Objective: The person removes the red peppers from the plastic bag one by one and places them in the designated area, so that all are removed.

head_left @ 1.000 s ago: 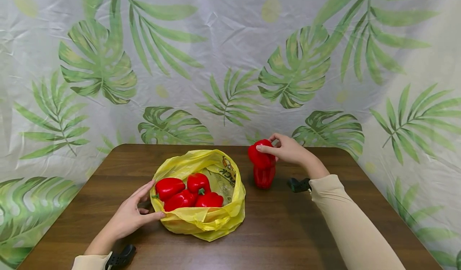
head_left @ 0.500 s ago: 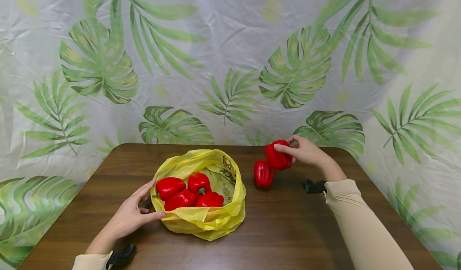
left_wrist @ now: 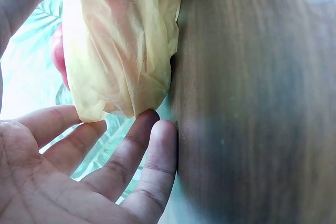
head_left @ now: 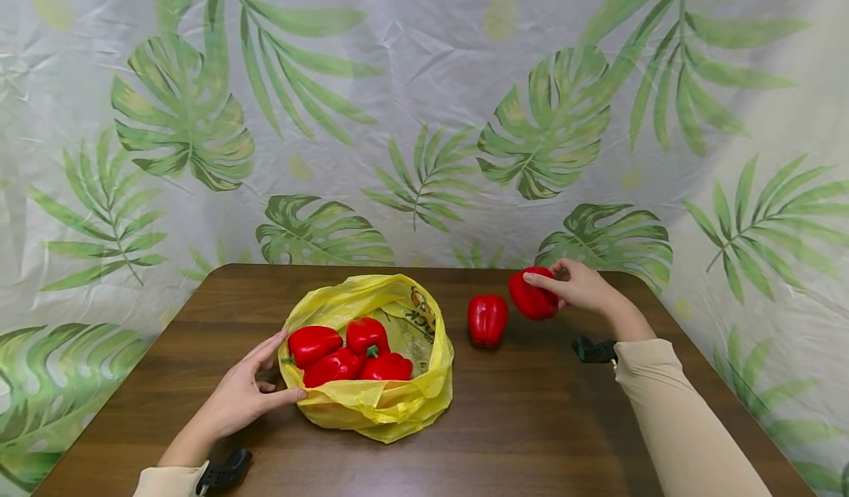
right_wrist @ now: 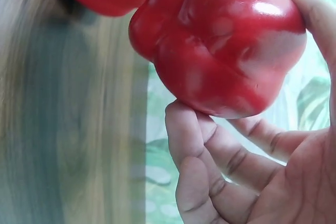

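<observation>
Moved right: pepper point(head_left: 533, 294), right hand point(head_left: 585, 289) grasping; contact with table point(head_left: 530, 423) unclear; left hand point(head_left: 237, 400) relaxed against bag point(head_left: 404, 408); gloss risks slipping

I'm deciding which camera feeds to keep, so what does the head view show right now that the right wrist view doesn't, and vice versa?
Only the head view shows the yellow bag, the four red peppers visible in it and the left hand touching its side.

Only the right wrist view shows the dimpled end of the held pepper and the palm side of the right hand.

Both show that hand gripping the pepper, another red pepper nearby, the wooden table and the leaf-print cloth.
</observation>
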{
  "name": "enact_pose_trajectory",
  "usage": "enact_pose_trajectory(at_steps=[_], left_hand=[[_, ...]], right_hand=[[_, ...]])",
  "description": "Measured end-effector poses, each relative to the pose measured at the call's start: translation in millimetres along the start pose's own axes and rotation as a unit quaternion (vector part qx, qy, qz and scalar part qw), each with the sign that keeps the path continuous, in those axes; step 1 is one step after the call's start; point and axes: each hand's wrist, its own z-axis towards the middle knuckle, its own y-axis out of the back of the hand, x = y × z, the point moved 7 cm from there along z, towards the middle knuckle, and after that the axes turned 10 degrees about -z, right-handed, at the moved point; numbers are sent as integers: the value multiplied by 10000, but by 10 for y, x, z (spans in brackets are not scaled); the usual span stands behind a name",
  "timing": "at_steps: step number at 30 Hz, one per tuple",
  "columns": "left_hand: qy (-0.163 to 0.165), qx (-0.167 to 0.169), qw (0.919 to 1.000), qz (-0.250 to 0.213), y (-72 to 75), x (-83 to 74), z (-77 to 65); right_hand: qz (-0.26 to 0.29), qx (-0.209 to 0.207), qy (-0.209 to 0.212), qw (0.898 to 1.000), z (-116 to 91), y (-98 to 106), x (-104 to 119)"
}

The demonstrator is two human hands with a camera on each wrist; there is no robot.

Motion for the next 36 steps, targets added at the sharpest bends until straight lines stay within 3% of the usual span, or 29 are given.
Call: enact_pose_trajectory(at_steps=[13, 36], left_hand=[[24, 26, 10000, 21, 0, 11, -4], [53, 25, 10000, 43, 1, 3, -8]], right_hand=[[-567, 117, -645, 9962, -3, -144, -268], [-1158, 183, -1055, 9875, -23, -319, -212]])
